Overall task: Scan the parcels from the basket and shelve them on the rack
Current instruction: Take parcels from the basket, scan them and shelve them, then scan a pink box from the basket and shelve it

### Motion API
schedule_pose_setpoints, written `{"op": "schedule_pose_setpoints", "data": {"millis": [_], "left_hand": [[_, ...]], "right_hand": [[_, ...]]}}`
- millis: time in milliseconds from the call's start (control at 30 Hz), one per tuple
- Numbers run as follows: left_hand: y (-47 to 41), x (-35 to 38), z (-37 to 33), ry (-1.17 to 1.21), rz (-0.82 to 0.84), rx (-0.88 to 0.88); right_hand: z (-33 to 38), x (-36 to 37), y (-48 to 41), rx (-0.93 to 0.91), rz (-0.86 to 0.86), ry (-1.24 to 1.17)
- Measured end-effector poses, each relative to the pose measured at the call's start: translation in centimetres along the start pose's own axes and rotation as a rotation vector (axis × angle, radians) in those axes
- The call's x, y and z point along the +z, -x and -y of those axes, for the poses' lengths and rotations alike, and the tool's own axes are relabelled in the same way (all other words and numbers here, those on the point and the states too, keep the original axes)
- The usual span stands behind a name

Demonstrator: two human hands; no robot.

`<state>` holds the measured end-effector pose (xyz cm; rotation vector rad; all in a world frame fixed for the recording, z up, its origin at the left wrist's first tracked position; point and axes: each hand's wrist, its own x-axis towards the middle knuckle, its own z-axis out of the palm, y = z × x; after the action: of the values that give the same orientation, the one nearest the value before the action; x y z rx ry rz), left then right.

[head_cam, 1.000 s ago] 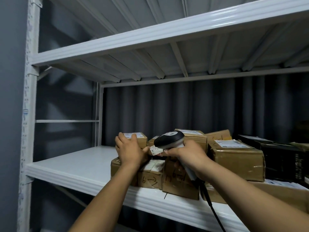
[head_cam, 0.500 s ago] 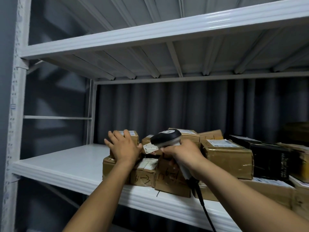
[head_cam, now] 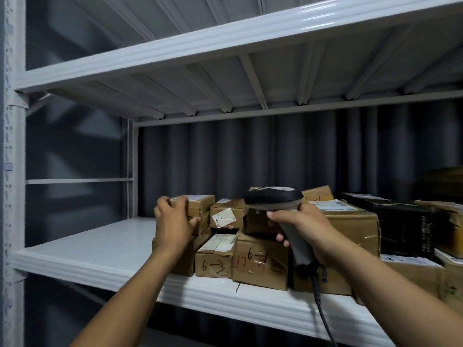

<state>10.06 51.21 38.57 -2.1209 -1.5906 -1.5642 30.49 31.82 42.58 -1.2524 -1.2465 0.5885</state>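
Our left hand [head_cam: 172, 226] has its fingers curled round the small box [head_cam: 200, 211] on top of the pile on the shelf [head_cam: 87, 246]. Our right hand [head_cam: 308, 234] is wrapped tight on the scanner [head_cam: 274, 199] handle. We'd seat that box flat and snug against its neighbours before letting go, or it could tip.

White metal shelf [head_cam: 87, 246] of the rack – brown cardboard parcels crowd it from the middle rightward. At the front edge a small parcel marked "6→3" [head_cam: 213, 266] touches a taller parcel [head_cam: 260, 265] scrawled in red and black – a wide flat carton [head_cam: 413, 274] lies further right.
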Motion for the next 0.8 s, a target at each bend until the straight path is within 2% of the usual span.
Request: {"op": "schedule_pose_setpoints", "data": {"millis": [200, 367, 567, 800], "left_hand": [[-0.5, 0.7, -0.8, -0.018, 0.096, -0.040], [-1.3, 1.2, -0.9, -0.175, 0.259, 0.000], [0.2, -1.7, -1.9, -0.260, 0.252, 0.043], [5.5, -8.4, -4.9, -0.353, 0.274, 0.113]], "right_hand": [[-0.6, 0.0, 0.0, -0.013, 0.024, -0.037], [-0.4, 0.0, -0.1, -0.017, 0.030, -0.020], [0.4, -0.9, 1.2, -0.008, 0.017, -0.022], [1.3, -4.1, 7.7, 0.009, 0.027, 0.012]]}}
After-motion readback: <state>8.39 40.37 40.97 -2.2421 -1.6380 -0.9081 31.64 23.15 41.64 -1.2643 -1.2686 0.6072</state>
